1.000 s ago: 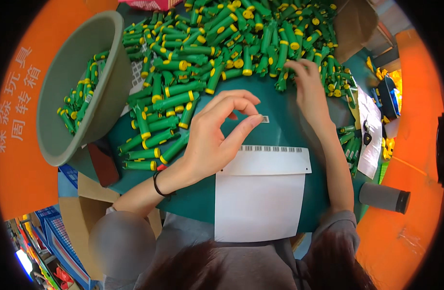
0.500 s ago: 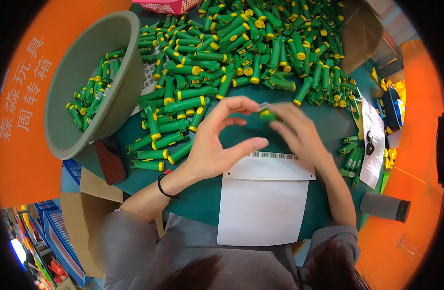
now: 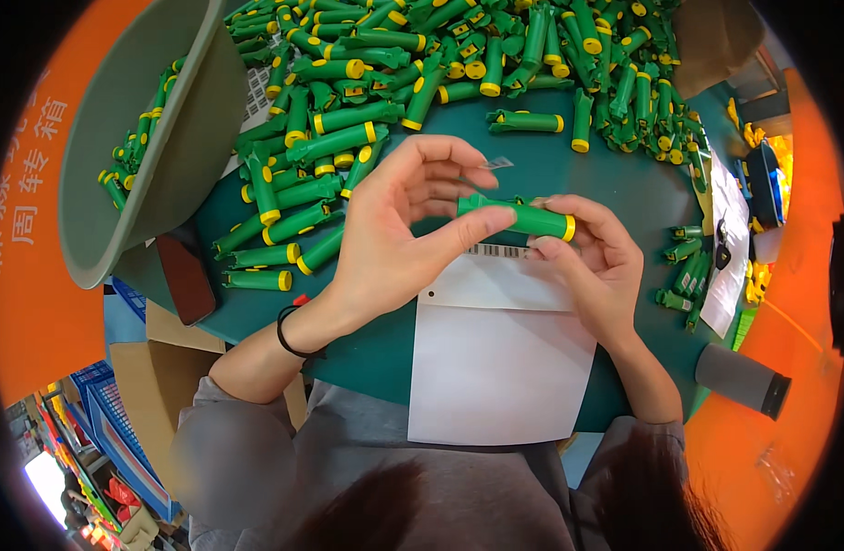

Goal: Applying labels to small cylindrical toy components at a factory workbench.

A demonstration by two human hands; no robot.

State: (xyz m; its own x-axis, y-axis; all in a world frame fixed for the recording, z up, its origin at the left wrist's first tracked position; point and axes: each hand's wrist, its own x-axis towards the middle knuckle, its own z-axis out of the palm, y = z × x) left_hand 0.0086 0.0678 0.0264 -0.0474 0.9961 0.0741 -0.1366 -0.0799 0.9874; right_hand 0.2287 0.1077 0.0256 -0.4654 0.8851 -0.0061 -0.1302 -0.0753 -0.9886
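**Small label being held just beyond a green tube that is lying crosswise between two hands**

One green tube (image 3: 537, 220) is being held in the air above the desk (image 3: 376, 372), between the left hand (image 3: 394, 225) and the right hand (image 3: 604, 271). Its long axis is running left to right, tipping slightly down toward its yellow end (image 3: 570, 228) on the right. One small label (image 3: 501, 163) is being carried at the left index fingertip, on the tube's far side and apart from it. The left hand is being judged the nearer one to the label, and the gap between label and tube the relation that matters most.

The yellow end is being grasped by the right fingers, with the thumb on the near side. The left thumb is being laid on the tube's other end; whether it is being gripped from behind by the remaining left fingers cannot be told.

By count, one white sheet (image 3: 505, 376) is lying below the hands. Two loose tubes (image 3: 532, 122) are lying just short of the heap (image 3: 426, 92), one crosswise, one pointing nearer. One grey-green basin (image 3: 179, 179) is standing at the left, holding more tubes; these and the heap are overlapping too much to be counted. One grey cylinder (image 3: 739, 376) is lying at the right.
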